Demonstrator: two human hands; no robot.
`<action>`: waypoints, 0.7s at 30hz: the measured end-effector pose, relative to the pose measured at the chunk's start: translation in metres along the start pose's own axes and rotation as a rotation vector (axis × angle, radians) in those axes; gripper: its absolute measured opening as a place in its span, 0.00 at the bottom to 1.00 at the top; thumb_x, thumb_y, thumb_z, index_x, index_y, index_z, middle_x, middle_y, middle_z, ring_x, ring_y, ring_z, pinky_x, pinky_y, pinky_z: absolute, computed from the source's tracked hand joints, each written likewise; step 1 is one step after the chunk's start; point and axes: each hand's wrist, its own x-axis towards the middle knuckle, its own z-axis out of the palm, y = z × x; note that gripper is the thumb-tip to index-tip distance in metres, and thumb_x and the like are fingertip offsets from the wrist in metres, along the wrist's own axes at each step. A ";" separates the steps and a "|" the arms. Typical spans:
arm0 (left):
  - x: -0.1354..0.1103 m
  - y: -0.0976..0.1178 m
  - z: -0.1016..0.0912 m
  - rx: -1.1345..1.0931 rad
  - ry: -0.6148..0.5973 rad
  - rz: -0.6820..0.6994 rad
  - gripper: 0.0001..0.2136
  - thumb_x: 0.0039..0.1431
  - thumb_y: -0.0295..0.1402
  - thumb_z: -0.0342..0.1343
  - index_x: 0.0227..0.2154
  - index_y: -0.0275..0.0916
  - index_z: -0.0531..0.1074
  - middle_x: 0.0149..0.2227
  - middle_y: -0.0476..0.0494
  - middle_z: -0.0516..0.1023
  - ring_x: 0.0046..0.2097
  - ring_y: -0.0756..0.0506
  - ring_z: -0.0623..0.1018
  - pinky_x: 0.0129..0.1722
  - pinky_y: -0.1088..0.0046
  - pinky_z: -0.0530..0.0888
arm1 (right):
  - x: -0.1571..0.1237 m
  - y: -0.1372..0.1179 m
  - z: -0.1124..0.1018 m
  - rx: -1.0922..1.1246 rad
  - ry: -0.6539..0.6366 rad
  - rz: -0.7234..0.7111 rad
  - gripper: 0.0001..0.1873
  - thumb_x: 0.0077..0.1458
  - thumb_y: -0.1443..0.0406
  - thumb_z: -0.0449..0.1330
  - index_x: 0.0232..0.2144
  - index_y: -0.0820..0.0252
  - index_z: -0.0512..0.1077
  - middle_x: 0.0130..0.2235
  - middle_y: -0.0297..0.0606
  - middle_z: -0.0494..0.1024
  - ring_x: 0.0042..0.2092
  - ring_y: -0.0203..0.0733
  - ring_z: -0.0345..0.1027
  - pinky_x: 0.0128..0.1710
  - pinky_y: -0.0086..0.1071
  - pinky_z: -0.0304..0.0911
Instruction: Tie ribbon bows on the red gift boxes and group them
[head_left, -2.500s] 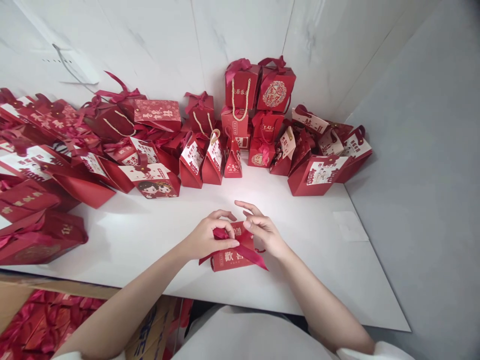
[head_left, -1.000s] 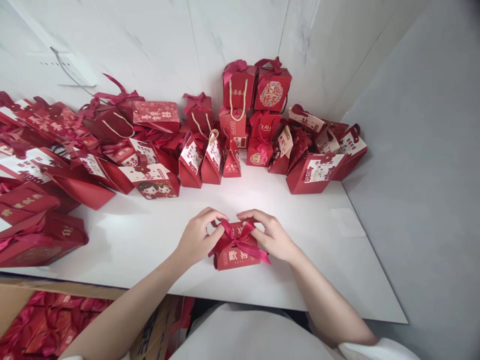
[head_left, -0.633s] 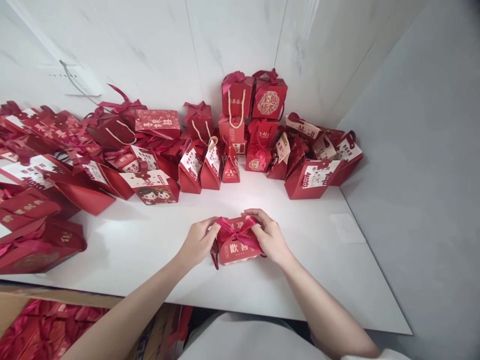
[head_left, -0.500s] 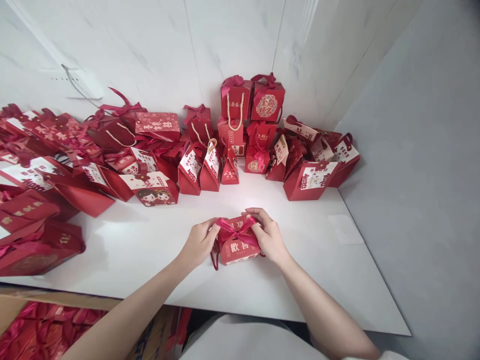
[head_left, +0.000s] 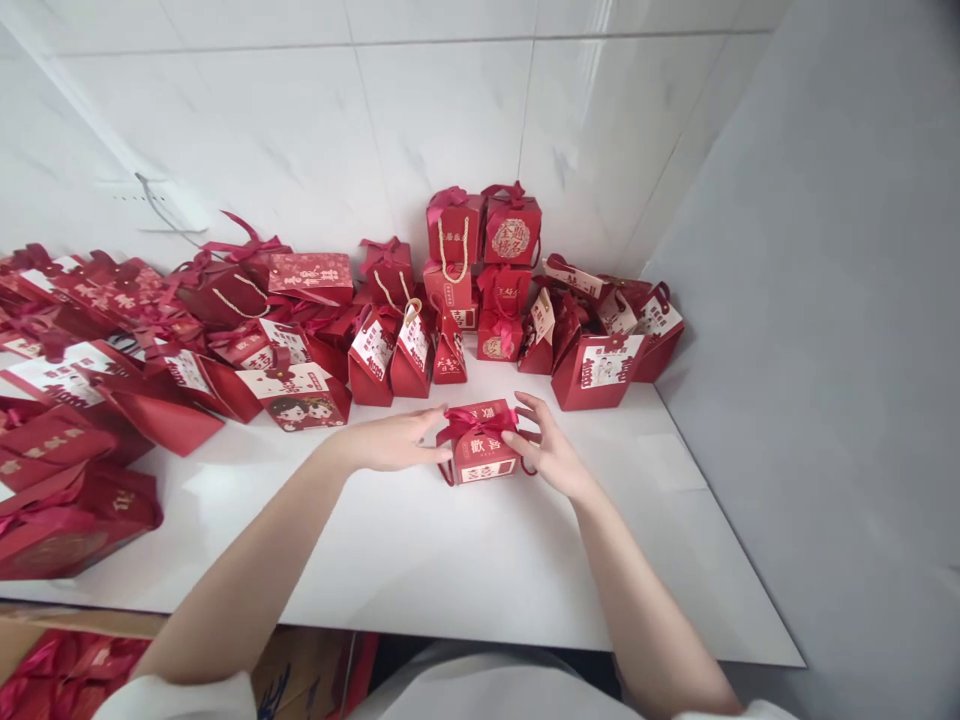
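Note:
A small red gift box (head_left: 480,465) with a dark pink ribbon bow (head_left: 478,424) on top stands upright on the white table, its printed front facing me. Dark red cord handles hang at its two sides. My left hand (head_left: 394,440) is open at the box's left side, its outstretched fingertips at the ribbon end and the side cord. At the opposite side, my right hand (head_left: 553,450) has its fingers spread, the thumb against the box's front right edge and the index finger raised beside it. Neither hand is wrapped round the box.
Behind stand stacked ribboned boxes (head_left: 512,232) and several triangular boxes (head_left: 373,358). More red boxes (head_left: 75,525) crowd the left of the white table (head_left: 420,560). A carton of red boxes (head_left: 71,670) sits below its front edge. A grey panel (head_left: 840,350) borders the right.
The box has moved away from me and now sits upright, its front showing more. My hands have let go of the bow and opened out, the left moving off to the side.

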 end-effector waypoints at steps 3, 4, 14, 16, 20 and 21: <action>-0.005 0.015 -0.022 0.071 0.079 -0.093 0.37 0.52 0.57 0.55 0.61 0.42 0.65 0.65 0.37 0.65 0.62 0.34 0.69 0.58 0.62 0.67 | -0.007 0.000 -0.017 -0.031 -0.144 0.016 0.47 0.54 0.51 0.64 0.68 0.48 0.46 0.70 0.46 0.51 0.70 0.49 0.48 0.64 0.49 0.55; -0.006 0.017 -0.024 0.044 0.111 -0.088 0.33 0.53 0.57 0.55 0.57 0.42 0.68 0.62 0.38 0.69 0.60 0.35 0.71 0.57 0.63 0.68 | -0.009 0.000 -0.021 -0.052 -0.200 0.003 0.52 0.52 0.51 0.66 0.69 0.47 0.41 0.71 0.46 0.48 0.70 0.49 0.45 0.65 0.49 0.53; 0.017 -0.005 0.042 -0.137 0.396 0.266 0.13 0.57 0.45 0.59 0.40 0.44 0.73 0.45 0.44 0.75 0.50 0.40 0.76 0.49 0.63 0.74 | -0.002 0.031 -0.001 -0.177 -0.175 -0.227 0.69 0.46 0.56 0.72 0.70 0.49 0.24 0.67 0.50 0.55 0.67 0.53 0.53 0.64 0.52 0.53; 0.025 -0.008 0.051 -0.095 0.485 0.360 0.11 0.58 0.43 0.59 0.40 0.44 0.75 0.45 0.43 0.73 0.49 0.41 0.76 0.48 0.64 0.74 | 0.000 0.034 0.002 -0.236 -0.146 -0.257 0.69 0.46 0.56 0.72 0.69 0.49 0.23 0.63 0.50 0.61 0.65 0.53 0.57 0.63 0.52 0.56; 0.037 -0.012 0.066 -0.013 0.731 0.481 0.08 0.63 0.38 0.56 0.39 0.43 0.77 0.47 0.42 0.71 0.50 0.43 0.74 0.53 0.64 0.70 | 0.000 0.032 0.005 -0.357 -0.049 -0.226 0.69 0.45 0.53 0.72 0.70 0.49 0.25 0.61 0.51 0.61 0.63 0.55 0.58 0.61 0.52 0.59; 0.039 -0.012 0.070 0.003 0.796 0.492 0.08 0.63 0.37 0.55 0.39 0.43 0.77 0.47 0.41 0.71 0.50 0.43 0.74 0.54 0.63 0.70 | 0.000 0.031 0.006 -0.379 -0.033 -0.222 0.69 0.46 0.53 0.72 0.70 0.48 0.25 0.61 0.51 0.60 0.63 0.56 0.58 0.60 0.52 0.60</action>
